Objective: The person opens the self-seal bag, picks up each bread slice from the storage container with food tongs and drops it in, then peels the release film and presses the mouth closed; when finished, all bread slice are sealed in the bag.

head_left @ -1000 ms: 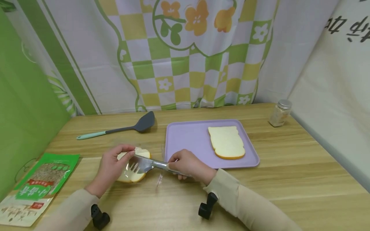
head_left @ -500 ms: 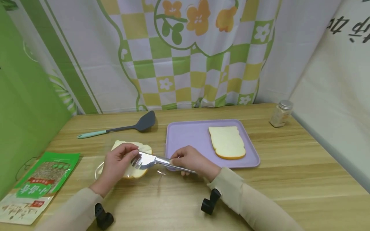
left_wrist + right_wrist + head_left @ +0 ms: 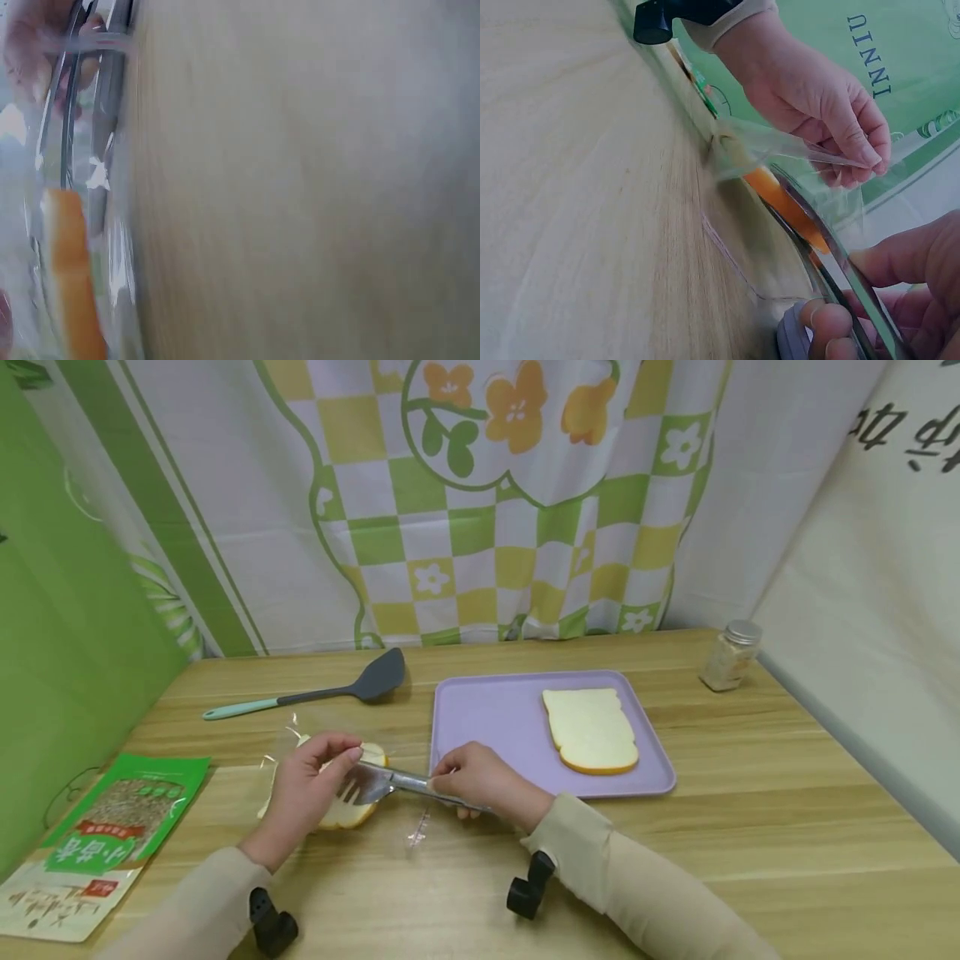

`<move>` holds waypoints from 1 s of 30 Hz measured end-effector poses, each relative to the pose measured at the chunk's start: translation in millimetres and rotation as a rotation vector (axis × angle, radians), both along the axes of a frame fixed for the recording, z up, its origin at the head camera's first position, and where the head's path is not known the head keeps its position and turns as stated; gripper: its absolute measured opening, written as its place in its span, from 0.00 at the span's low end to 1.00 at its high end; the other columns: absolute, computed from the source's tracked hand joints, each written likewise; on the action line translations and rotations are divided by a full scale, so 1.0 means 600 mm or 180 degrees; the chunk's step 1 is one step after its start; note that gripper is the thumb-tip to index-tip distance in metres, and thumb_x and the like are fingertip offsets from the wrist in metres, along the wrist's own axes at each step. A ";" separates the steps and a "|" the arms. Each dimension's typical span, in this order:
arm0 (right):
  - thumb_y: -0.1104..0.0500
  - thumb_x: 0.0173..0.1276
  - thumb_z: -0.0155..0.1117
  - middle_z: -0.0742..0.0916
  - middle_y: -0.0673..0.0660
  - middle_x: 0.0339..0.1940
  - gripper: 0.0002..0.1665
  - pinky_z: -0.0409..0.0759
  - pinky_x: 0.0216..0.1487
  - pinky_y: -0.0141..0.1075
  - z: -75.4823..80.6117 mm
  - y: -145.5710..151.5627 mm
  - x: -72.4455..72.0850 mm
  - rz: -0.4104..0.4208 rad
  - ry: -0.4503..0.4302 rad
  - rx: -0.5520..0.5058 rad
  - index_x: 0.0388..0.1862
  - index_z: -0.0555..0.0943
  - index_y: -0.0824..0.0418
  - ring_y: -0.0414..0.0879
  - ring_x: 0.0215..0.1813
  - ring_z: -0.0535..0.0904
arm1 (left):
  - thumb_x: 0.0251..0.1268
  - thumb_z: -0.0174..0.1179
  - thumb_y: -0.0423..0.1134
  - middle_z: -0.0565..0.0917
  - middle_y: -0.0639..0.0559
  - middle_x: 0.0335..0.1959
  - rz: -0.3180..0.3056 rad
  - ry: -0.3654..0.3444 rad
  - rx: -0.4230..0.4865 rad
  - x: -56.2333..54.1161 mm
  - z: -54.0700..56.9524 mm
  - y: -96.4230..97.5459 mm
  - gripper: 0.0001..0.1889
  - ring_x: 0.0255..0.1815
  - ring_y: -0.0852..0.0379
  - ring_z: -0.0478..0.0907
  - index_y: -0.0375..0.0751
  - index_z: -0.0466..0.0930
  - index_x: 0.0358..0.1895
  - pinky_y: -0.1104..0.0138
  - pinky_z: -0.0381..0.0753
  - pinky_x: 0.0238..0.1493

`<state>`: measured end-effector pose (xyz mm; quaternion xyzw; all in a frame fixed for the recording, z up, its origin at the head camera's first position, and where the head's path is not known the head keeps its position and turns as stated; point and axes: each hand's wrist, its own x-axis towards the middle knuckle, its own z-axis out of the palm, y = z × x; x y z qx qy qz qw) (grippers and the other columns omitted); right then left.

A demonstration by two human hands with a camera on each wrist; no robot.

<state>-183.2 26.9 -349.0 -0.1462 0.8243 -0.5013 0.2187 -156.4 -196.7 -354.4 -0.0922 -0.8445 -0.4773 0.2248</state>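
My right hand (image 3: pixel 487 781) holds metal food tongs (image 3: pixel 408 782), their broad pronged end over a bread slice (image 3: pixel 348 815) inside a clear plastic bag (image 3: pixel 416 831). In the right wrist view the two tong arms lie on either side of the slice's orange crust (image 3: pixel 780 196), within the bag's mouth. My left hand (image 3: pixel 303 789) pinches the bag's upper edge between thumb and fingertips, covering part of the slice. From the left wrist, the crust edge (image 3: pixel 73 274) shows through the film with the tong arms running up from it.
Just right of the hands lies a purple tray (image 3: pixel 487 718) bearing another bread slice (image 3: pixel 592 731). A grey spatula (image 3: pixel 375 677) with a mint handle is behind the bag. At left is a green seasoning packet (image 3: pixel 112 835); a glass jar (image 3: pixel 729 660) stands at the back right.
Over the last half second my right hand and the tongs shift slightly left, deeper toward the bagged slice. The bag film has crumpled differently, and my left hand keeps its pinch.
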 end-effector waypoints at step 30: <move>0.62 0.62 0.60 0.80 0.55 0.17 0.06 0.68 0.12 0.29 0.009 0.002 0.003 -0.0094 0.0158 0.0255 0.33 0.83 0.63 0.41 0.10 0.69 | 0.59 0.62 0.31 0.83 0.49 0.32 0.0280 -0.0071 0.0276 0.003 0.020 0.003 0.03 0.33 0.69 0.74 0.34 0.82 0.34 0.77 0.73 0.36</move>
